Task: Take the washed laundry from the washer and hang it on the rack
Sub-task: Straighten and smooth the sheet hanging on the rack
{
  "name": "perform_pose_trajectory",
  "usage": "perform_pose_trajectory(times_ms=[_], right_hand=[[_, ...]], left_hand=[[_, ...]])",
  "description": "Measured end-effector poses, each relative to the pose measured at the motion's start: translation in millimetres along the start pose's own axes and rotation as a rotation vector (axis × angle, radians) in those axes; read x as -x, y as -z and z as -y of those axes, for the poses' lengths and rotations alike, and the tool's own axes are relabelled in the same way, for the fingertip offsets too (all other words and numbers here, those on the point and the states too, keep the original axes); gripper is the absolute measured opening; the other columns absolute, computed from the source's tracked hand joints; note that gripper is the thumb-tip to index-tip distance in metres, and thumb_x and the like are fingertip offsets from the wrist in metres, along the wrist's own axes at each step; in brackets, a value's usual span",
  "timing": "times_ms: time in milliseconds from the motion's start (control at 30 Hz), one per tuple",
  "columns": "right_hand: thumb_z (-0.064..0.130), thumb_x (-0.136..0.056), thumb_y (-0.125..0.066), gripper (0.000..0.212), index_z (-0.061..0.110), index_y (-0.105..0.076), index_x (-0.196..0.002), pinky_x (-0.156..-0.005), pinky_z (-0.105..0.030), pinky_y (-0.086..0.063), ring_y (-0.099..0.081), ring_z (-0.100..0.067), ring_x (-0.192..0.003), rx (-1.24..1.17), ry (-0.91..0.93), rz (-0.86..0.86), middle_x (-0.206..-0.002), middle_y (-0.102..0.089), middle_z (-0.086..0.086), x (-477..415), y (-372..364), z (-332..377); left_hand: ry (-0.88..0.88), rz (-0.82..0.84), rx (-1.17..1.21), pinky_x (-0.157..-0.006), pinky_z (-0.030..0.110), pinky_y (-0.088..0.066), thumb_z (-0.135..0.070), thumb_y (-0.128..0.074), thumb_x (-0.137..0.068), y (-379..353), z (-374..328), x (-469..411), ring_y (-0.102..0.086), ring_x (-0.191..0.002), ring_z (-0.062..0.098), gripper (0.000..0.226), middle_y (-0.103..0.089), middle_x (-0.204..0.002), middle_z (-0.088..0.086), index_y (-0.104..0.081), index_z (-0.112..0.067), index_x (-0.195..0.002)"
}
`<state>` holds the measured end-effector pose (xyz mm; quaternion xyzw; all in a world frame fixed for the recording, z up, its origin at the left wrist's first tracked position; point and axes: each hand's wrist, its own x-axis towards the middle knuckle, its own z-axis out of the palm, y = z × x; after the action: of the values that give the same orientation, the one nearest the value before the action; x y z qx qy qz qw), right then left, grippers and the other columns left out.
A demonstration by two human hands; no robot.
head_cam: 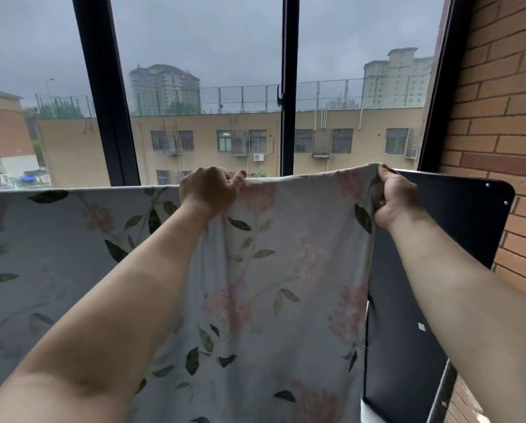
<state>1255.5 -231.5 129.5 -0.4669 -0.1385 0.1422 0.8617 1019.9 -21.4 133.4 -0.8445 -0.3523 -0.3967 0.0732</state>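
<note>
At the window (200,50), a floral bed sheet (289,257) hangs in a broad curtain across the lower view. Its top edge runs level from the far left to the right hand (393,199). That straight line suggests the sheet is already draped over a rail, though the fabric hides any bar and no rack part shows plainly. The left hand (209,190) curls over the top edge near the middle and bunches a fold of cloth in its fist. The right hand pinches the upper right corner between thumb and curled fingers, lifting it slightly above the rest of the edge.

The hanging looks well advanced: the left stretch lies flat and smooth. What seems left for this piece is to pull the right-hand part taut and settle its corner. The washer is out of view, so I cannot tell whether more laundry waits.

The cloth is thin, pale woven fabric printed with pink blossom clusters and dark green leaves, falling in soft vertical folds below the left hand. Just beside its right edge stands a flat, matte black panel (457,227) with rounded corners, set against a rough orange brick wall (500,111).
</note>
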Motion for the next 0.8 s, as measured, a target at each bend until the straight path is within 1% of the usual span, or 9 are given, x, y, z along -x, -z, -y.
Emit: perform_pose_trajectory(times_ms=[133, 200, 267, 333, 400, 467, 567, 700, 800], right_hand=[[0.033, -0.075, -0.077, 0.021, 0.023, -0.076, -0.093, -0.090, -0.046, -0.056, -0.070, -0.020, -0.099, 0.006, 0.073, -0.069, -0.102, -0.075, 0.001, -36, 25, 7], [0.031, -0.077, -0.076, 0.012, 0.025, -0.076, -0.087, -0.092, -0.047, -0.056, -0.070, -0.022, -0.102, 0.001, 0.107, -0.080, -0.103, -0.075, -0.001, -48, 35, 10], [0.028, -0.086, -0.071, 0.006, 0.024, -0.075, -0.089, -0.085, -0.039, -0.059, -0.070, -0.019, -0.097, -0.003, 0.104, -0.132, -0.102, -0.074, 0.000, -42, 38, 17], [0.031, -0.092, -0.065, 0.015, 0.023, -0.072, -0.103, -0.070, -0.030, -0.059, -0.068, -0.013, -0.088, -0.034, 0.076, -0.197, -0.100, -0.071, 0.003, -39, 44, 25], [0.034, -0.095, -0.062, 0.022, 0.022, -0.070, -0.111, -0.074, -0.031, -0.059, -0.067, -0.012, -0.093, -0.049, 0.060, -0.247, -0.107, -0.070, 0.003, -46, 57, 28], [0.034, -0.095, -0.060, 0.017, 0.023, -0.070, -0.104, -0.077, -0.031, -0.057, -0.066, -0.013, -0.096, -0.045, 0.063, -0.287, -0.108, -0.069, 0.004, -51, 70, 28], [0.035, -0.094, -0.061, 0.014, 0.025, -0.069, -0.090, -0.076, -0.028, -0.056, -0.065, -0.011, -0.091, -0.044, 0.050, -0.325, -0.100, -0.069, 0.006, -49, 78, 26], [0.030, -0.096, -0.059, 0.021, 0.023, -0.062, -0.077, -0.041, -0.014, -0.041, -0.053, -0.002, -0.061, -0.059, 0.058, -0.343, -0.073, -0.057, 0.011, -49, 80, 26], [0.029, -0.095, -0.058, 0.025, 0.023, -0.059, -0.071, -0.038, -0.014, -0.037, -0.049, -0.002, -0.056, -0.050, 0.060, -0.347, -0.069, -0.053, 0.011, -49, 81, 27]], left_hand=[[-0.013, -0.024, 0.004, -0.063, 0.031, -0.032, -0.065, -0.033, -0.096, -7, 0, -2, -0.052, -0.069, 0.024, 0.060, -0.054, -0.066, -0.001, -0.055, -0.022, -0.060], [-0.024, -0.036, 0.008, -0.060, 0.031, -0.031, -0.066, -0.032, -0.096, -10, -2, -4, -0.052, -0.066, 0.024, 0.062, -0.052, -0.061, -0.003, -0.055, -0.021, -0.059], [-0.022, -0.041, 0.008, -0.059, 0.030, -0.029, -0.065, -0.033, -0.096, -11, -2, -6, -0.052, -0.065, 0.023, 0.063, -0.050, -0.058, -0.004, -0.058, -0.020, -0.060], [-0.018, -0.053, -0.002, -0.060, 0.030, -0.031, -0.064, -0.034, -0.096, -13, 0, -8, -0.053, -0.066, 0.024, 0.064, -0.055, -0.061, -0.001, -0.064, -0.017, -0.065], [-0.011, -0.063, -0.022, -0.064, 0.031, -0.033, -0.064, -0.035, -0.096, -15, 4, -10, -0.052, -0.068, 0.023, 0.065, -0.066, -0.071, 0.006, -0.071, -0.016, -0.073], [-0.018, -0.061, -0.036, -0.066, 0.031, -0.033, -0.063, -0.035, -0.097, -15, 6, -11, -0.050, -0.069, 0.023, 0.064, -0.070, -0.079, 0.010, -0.073, -0.015, -0.078], [-0.040, -0.071, -0.040, -0.065, 0.032, -0.034, -0.064, -0.034, -0.097, -18, 7, -12, -0.054, -0.069, 0.024, 0.065, -0.069, -0.076, 0.010, -0.070, -0.015, -0.073], [-0.053, -0.080, -0.058, -0.063, 0.030, -0.034, -0.066, -0.029, -0.097, -20, 5, -13, -0.053, -0.064, 0.024, 0.070, -0.062, -0.067, 0.006, -0.066, -0.015, -0.066], [-0.065, -0.099, -0.112, -0.060, 0.029, -0.036, -0.069, -0.022, -0.096, -23, 5, -13, -0.054, -0.061, 0.024, 0.074, -0.064, -0.066, 0.010, -0.058, -0.017, -0.057]])
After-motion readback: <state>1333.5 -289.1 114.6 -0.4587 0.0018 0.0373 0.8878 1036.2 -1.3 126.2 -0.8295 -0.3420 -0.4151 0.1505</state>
